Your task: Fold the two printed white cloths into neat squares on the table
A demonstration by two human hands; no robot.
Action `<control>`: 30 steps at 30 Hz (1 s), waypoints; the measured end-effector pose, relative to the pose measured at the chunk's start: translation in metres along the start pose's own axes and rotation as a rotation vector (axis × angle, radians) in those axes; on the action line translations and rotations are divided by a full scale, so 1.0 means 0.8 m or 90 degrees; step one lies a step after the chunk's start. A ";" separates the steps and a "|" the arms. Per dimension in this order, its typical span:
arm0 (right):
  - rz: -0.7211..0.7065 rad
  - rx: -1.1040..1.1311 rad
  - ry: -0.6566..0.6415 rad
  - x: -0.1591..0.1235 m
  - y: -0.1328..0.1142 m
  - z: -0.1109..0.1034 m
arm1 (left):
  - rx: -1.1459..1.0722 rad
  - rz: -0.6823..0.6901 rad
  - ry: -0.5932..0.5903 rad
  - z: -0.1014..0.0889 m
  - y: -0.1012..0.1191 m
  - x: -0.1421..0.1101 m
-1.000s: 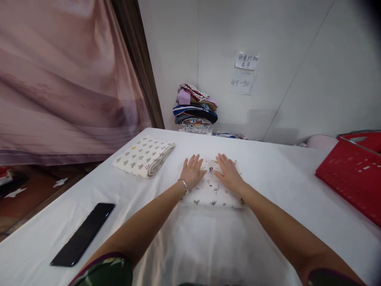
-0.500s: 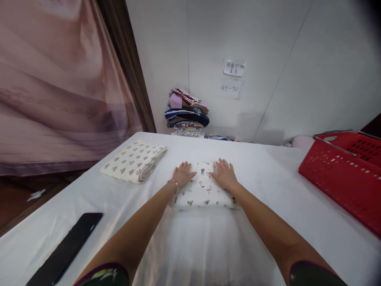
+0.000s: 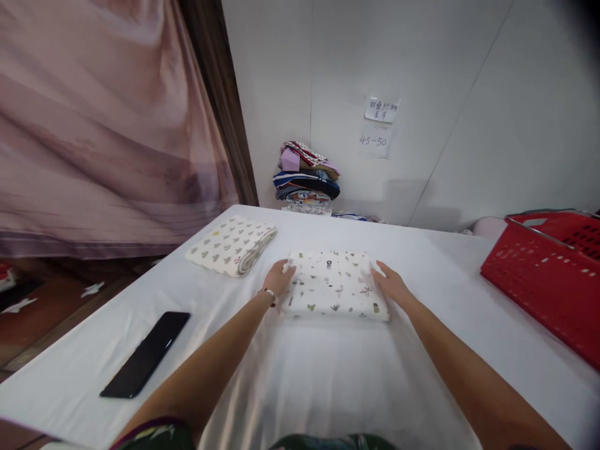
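A folded white cloth point(image 3: 334, 284) with small cactus and animal prints lies in front of me on the white table, a neat flat rectangle. My left hand point(image 3: 279, 278) grips its left edge, thumb on top and the other fingers partly hidden beside or under it. At the opposite edge, my right hand point(image 3: 392, 282) holds the cloth in the same way, its fingertips mostly out of sight. Farther left rests a second folded cloth point(image 3: 229, 245), cream with grey cloud-like prints, which neither hand touches.
A black phone point(image 3: 146, 354) lies on the left of the table point(image 3: 450, 300). To the right stands a red plastic basket point(image 3: 539, 281). Behind the table, a stack of folded clothes point(image 3: 307, 178) sits against the wall, below paper notes point(image 3: 375, 142). A pink curtain point(image 3: 103, 125) hangs at left.
Both hands have moved from lying flat on top of the printed cloth outward to its left and right edges, and now hold it there. The view has shifted slightly.
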State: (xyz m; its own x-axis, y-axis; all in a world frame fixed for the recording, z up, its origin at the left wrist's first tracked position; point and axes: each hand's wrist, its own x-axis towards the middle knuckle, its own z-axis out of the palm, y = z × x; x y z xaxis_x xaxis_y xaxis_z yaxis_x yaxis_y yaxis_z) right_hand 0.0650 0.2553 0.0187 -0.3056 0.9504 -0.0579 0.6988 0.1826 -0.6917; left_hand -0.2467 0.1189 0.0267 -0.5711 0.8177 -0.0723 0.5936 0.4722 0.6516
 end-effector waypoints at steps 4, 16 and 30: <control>0.068 0.093 -0.022 -0.059 0.033 0.007 | -0.011 -0.088 -0.021 -0.002 -0.017 -0.040; 0.091 0.126 -0.026 -0.134 -0.011 0.013 | -0.062 -0.083 -0.087 -0.034 0.005 -0.072; 0.014 0.245 0.007 -0.166 -0.004 0.010 | 0.166 0.097 0.139 -0.061 -0.074 -0.153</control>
State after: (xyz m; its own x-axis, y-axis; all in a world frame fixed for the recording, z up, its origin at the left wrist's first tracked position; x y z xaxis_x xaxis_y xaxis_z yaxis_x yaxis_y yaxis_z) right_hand 0.0981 0.1266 0.0232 -0.2847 0.9561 -0.0690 0.4105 0.0566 -0.9101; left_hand -0.2395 -0.0253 0.0334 -0.5558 0.8089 0.1916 0.7895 0.4415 0.4263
